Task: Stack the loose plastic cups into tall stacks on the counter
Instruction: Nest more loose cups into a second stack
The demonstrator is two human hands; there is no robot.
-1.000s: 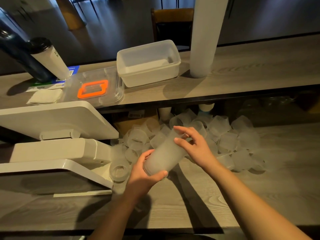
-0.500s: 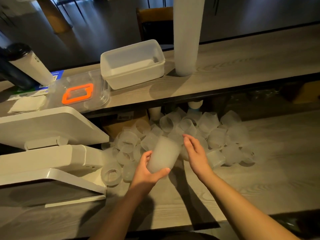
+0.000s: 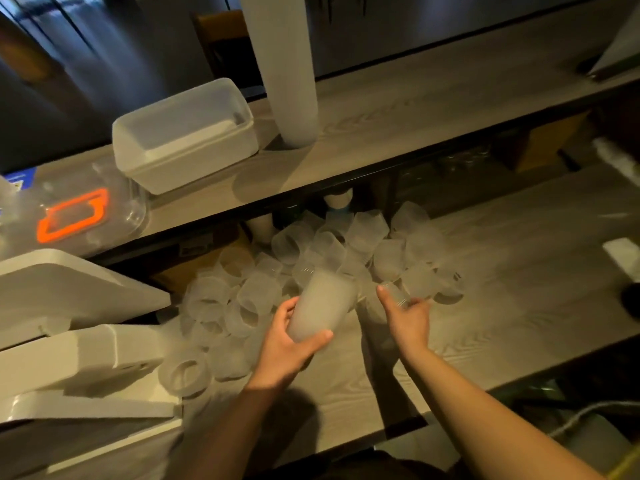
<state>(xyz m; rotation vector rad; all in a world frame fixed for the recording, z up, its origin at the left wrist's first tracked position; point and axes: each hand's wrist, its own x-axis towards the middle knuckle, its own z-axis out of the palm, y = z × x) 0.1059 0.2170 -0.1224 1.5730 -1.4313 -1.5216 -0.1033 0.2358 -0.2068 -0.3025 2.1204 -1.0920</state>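
Right hand (image 3: 410, 315) moved to loose cup (image 3: 394, 293) — fingers curled round it.

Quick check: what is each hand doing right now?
Left hand: grips the short stack of cups.
Right hand: fingers curled round a loose cup from the pile.

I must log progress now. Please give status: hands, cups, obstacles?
Left hand grips short stack, tilted. Right hand holds one loose cup. Pile of loose cups waits behind; nothing blocks.
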